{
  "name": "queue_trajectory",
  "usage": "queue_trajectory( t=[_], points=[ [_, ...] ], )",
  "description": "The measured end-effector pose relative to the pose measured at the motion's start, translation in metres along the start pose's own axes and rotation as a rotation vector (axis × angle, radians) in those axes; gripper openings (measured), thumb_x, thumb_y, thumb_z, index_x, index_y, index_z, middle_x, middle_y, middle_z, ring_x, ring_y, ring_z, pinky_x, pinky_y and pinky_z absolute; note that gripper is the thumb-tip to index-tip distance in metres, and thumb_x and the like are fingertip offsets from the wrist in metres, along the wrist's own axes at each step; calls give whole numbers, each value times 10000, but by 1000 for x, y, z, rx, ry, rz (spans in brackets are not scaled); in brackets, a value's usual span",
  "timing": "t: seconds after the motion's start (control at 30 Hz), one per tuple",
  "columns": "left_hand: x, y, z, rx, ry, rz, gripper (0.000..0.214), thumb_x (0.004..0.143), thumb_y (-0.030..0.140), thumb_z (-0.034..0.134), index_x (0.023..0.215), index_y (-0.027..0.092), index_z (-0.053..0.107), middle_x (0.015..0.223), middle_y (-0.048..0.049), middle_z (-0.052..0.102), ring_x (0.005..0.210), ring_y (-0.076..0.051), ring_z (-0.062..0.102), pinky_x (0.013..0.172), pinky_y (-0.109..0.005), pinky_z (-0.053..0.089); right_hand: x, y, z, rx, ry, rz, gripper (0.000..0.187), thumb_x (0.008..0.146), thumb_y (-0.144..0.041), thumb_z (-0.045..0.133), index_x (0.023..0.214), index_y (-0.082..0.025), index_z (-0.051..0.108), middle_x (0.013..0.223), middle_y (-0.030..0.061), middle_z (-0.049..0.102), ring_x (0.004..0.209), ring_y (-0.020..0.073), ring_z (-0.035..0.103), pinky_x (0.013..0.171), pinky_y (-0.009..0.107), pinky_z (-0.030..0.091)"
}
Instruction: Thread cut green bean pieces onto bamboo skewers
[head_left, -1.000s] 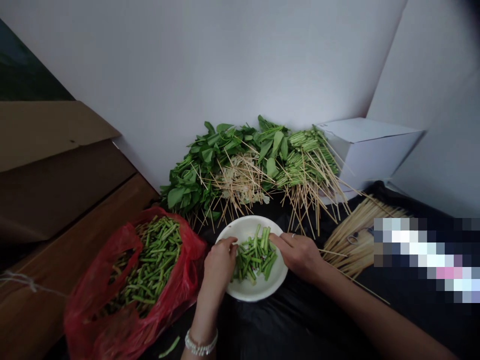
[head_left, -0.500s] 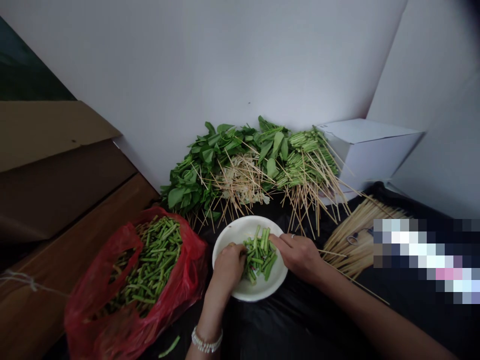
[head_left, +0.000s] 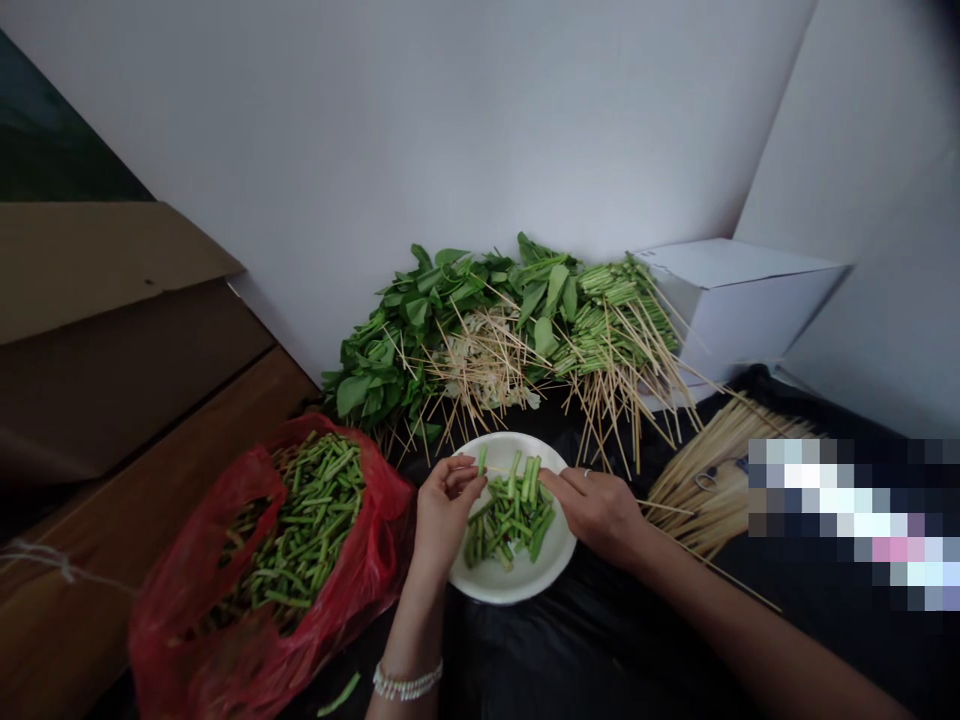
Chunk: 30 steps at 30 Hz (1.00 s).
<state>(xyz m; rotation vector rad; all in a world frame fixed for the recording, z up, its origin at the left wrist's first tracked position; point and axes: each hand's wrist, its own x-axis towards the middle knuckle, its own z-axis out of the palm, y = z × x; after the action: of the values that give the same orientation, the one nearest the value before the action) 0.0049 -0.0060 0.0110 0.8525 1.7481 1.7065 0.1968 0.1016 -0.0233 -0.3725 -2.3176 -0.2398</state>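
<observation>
Left of the left hand [head_left: 446, 515], a red plastic bag [head_left: 161, 640] sits packed with cut green stem pieces [head_left: 311, 510] (plenty unskewered there). That hand is raised, fingertips pinched on one upright stem piece [head_left: 482, 459] (bracelet [head_left: 407, 682] at the wrist). Just right of it, below the fingers, a white plate [head_left: 499, 585] holds a loose heap of the same pieces [head_left: 510, 530]. A thin skewer [head_left: 514, 470] seems to run across the plate between the hands, long axis near level, left to right (too fine to be sure). The right hand [head_left: 600, 510] rests at the plate's edge, fingers together, pointing left; its grip can't be told. Beyond both hands lie finished piles: skewered leafy greens [head_left: 420, 320] and skewered stems [head_left: 615, 320]. Right of the right hand, bare skewers [head_left: 712, 480] lie on black plastic sheeting [head_left: 570, 650].
</observation>
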Motion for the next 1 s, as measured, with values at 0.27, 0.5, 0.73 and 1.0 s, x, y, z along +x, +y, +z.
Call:
queue_trajectory(
  t=[0.27, 0.5, 0.73, 1.0],
  points=[
    [-5, 2, -1, -361, -79, -191, 360, 627, 231, 817, 942, 139, 670, 904, -76, 746, 807, -147, 689, 778, -259, 518, -1, 0, 0, -1, -18, -10, 250, 904, -152, 482, 1114, -117, 613, 724, 18, 595, 633, 127, 518, 597, 271, 373],
    [-5, 5, 0, -386, -77, -189, 358, 595, 202, 837, 911, 142, 680, 885, -60, 750, 787, -132, 687, 752, -233, 520, 0, -1, -1, 3, -22, -18, 240, 901, -149, 491, 1105, -112, 614, 723, 18, 589, 632, 131, 517, 597, 275, 362],
    [-5, 1, 0, -384, -97, -176, 334, 610, 198, 831, 905, 147, 683, 879, -57, 746, 788, -133, 686, 749, -236, 523, 1, -1, -1, 4, -26, -10, 235, 900, -148, 497, 1098, -115, 618, 712, 17, 582, 628, 133, 513, 599, 276, 348],
    [-4, 3, 1, -248, -75, -115, 311, 602, 208, 836, 881, 149, 711, 854, -41, 738, 793, -122, 668, 750, -212, 507, -2, -1, 0, 0, -24, -16, 238, 909, -152, 487, 1109, -120, 612, 722, 15, 584, 625, 139, 508, 596, 291, 335]
  ],
)
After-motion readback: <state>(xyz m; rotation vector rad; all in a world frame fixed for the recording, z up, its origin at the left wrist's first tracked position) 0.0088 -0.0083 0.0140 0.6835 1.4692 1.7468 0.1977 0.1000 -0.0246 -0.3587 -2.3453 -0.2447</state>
